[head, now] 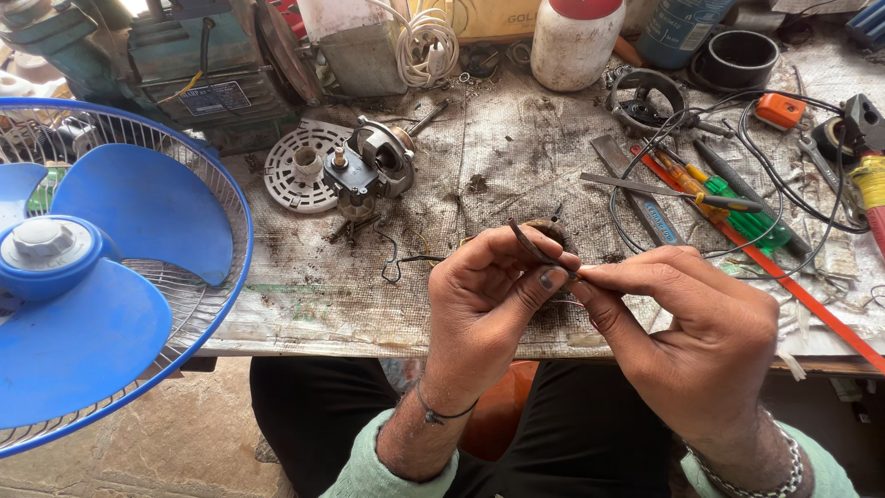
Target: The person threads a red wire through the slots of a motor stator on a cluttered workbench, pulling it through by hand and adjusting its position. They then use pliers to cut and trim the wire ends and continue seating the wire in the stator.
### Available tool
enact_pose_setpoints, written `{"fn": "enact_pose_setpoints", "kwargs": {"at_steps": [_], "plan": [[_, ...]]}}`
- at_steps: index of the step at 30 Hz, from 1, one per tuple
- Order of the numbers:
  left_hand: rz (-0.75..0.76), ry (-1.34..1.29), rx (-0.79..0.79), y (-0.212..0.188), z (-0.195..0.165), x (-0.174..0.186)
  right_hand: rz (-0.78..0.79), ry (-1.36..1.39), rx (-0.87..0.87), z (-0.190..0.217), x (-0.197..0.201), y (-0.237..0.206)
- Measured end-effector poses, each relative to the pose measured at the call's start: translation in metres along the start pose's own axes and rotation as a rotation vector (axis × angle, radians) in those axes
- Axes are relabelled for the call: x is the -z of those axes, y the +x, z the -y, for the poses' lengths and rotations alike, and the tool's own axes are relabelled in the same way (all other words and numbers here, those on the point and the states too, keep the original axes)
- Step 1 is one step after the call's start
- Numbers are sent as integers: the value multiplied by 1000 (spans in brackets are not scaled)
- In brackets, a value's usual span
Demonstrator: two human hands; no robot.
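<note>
The left hand (484, 300) is pinched shut on a thin dark wire (533, 247), thumb and forefinger closing on it where it meets the right hand (687, 323), whose own thumb and fingertips grip the same strand from the other side. Both hands hang just above the near edge of the bench (498, 175), over the person's lap, which keeps the small work close under the eyes and steady between two grips. The wire looks short, dark and stiff, arching up from the left fingers in a curve; it seems to run from a small round brownish part (551, 231) half hidden behind the fingers, though what that part is cannot be made out. A thin cord sits round the left wrist and a metal chain bracelet round the right.

The bench is covered with a stained, worn cloth. To the left a blue fan (101, 267) with its wire guard stands against the bench edge. Further back lie a white slotted disc (300, 166) and, touching it, a small grey motor assembly (373, 166). To the right, well apart from the hands, green-handled screwdrivers (737, 207), a flat metal file (636, 184) and looping black leads (784, 166) lie spread within reach. A white plastic jar (576, 41) stands at the back.
</note>
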State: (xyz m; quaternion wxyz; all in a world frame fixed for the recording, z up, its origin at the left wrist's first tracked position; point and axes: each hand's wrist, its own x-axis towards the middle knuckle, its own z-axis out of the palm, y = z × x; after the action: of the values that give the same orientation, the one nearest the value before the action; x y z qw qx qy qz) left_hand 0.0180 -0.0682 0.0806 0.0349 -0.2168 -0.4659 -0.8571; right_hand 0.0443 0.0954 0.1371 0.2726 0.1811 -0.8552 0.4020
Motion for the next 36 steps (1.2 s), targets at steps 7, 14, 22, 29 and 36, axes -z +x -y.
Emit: {"fn": "enact_pose_setpoints", "kwargs": {"at_steps": [7, 14, 22, 29, 36], "plan": [[-24, -15, -88, 6, -64, -2, 19, 60, 29, 52, 9, 25], [-28, 8, -48, 6, -79, -7, 17, 99, 15, 63, 11, 30], [-44, 31, -61, 11, -94, -14, 7, 110, 16, 79, 12, 42], [-24, 120, -99, 13, -101, -11, 8, 123, 23, 87, 14, 47], [39, 7, -73, 9, -51, -2, 7, 171, -17, 40, 2, 21]]}}
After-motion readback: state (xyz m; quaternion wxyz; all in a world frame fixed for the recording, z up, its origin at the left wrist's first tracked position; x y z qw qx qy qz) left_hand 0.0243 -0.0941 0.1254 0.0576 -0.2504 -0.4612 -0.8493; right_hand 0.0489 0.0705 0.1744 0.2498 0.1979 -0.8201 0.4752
